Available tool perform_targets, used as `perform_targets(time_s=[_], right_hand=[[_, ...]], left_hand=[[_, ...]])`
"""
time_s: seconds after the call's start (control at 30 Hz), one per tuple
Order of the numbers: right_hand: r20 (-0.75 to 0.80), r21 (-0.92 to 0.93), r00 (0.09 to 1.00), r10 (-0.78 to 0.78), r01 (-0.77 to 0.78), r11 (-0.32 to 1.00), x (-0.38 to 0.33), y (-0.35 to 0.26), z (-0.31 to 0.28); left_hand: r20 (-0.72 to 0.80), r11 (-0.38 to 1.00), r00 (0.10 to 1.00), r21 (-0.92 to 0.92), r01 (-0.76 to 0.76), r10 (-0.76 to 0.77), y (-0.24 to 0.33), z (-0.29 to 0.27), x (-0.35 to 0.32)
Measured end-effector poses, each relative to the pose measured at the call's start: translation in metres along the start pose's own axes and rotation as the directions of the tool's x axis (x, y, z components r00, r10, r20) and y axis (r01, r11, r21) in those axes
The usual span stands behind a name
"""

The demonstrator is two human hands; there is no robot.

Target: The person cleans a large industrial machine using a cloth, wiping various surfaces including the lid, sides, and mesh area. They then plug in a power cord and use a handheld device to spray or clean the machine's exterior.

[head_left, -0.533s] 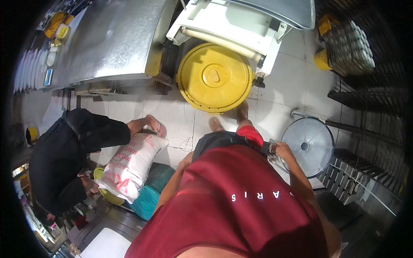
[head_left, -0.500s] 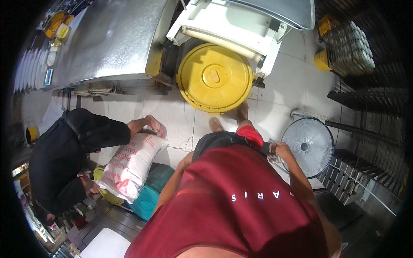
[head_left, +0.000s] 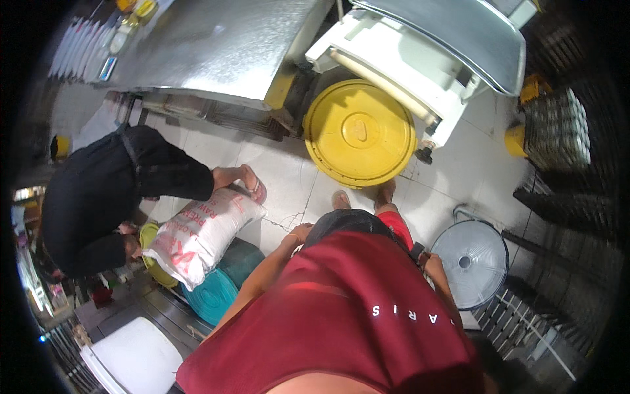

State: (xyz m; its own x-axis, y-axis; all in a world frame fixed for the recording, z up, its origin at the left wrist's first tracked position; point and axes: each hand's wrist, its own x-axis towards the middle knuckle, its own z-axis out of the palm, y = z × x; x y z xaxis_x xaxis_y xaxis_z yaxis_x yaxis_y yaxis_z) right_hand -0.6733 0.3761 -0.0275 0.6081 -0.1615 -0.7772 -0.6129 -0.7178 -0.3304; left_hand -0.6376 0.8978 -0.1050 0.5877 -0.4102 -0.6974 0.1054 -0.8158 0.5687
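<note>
My left hand (head_left: 300, 234) rests at my left hip, against the dark shorts (head_left: 338, 224); its fingers are mostly hidden. By my right hip, my right hand (head_left: 434, 268) is closed beside a small dark object (head_left: 417, 250), and what it grips cannot be made out. The maroon shirt (head_left: 341, 295) I wear fills the lower middle and covers part of both forearms. Ahead of my feet stands a round yellow lidded bin (head_left: 361, 141). A round fan (head_left: 467, 262) stands to the right of my right hand.
At left, a person in black (head_left: 98, 190) bends beside a white sack with red print (head_left: 200, 236), which lies by teal tubs (head_left: 213, 295). A steel table (head_left: 216, 46) and a white machine (head_left: 394, 56) stand ahead. Dark racks (head_left: 558, 210) line the right.
The view has turned and shifted, so the bin, table and machine sit farther right. My right hand has drawn in closer to my hip. The person in black stays bent by the sack.
</note>
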Motion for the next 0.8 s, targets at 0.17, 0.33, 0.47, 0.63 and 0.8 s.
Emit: perform_targets(time_s=[0.17, 0.33, 0.47, 0.63, 0.8], right_hand=[[-0.039, 0.054, 0.997, -0.072, 0.074, 0.996, 0.013, 0.011, 0.002], [0.011, -0.031, 0.997, -0.075, 0.075, 0.997, 0.027, 0.003, -0.013], [-0.053, -0.207, 0.987, -0.150, 0.136, 0.969, 0.041, 0.015, -0.016], [-0.015, -0.129, 0.999, -0.042, 0.040, 0.991, 0.004, -0.045, -0.037], [-0.028, -0.171, 0.994, -0.104, 0.098, 0.980, 0.005, -0.045, -0.032]], left_hand=[[-0.032, 0.997, 0.996, -0.007, -0.079, 0.079, -0.017, 0.019, 0.015], [-0.041, 0.993, 0.998, -0.103, -0.051, 0.047, -0.017, 0.030, 0.018], [0.061, 0.987, 0.987, -0.079, -0.141, 0.146, -0.017, 0.036, 0.025], [0.249, 0.731, 0.964, -0.641, 0.234, -0.091, 0.013, 0.023, 0.003], [0.435, 0.515, 0.897, -0.788, 0.338, 0.075, 0.002, 0.030, 0.006]])
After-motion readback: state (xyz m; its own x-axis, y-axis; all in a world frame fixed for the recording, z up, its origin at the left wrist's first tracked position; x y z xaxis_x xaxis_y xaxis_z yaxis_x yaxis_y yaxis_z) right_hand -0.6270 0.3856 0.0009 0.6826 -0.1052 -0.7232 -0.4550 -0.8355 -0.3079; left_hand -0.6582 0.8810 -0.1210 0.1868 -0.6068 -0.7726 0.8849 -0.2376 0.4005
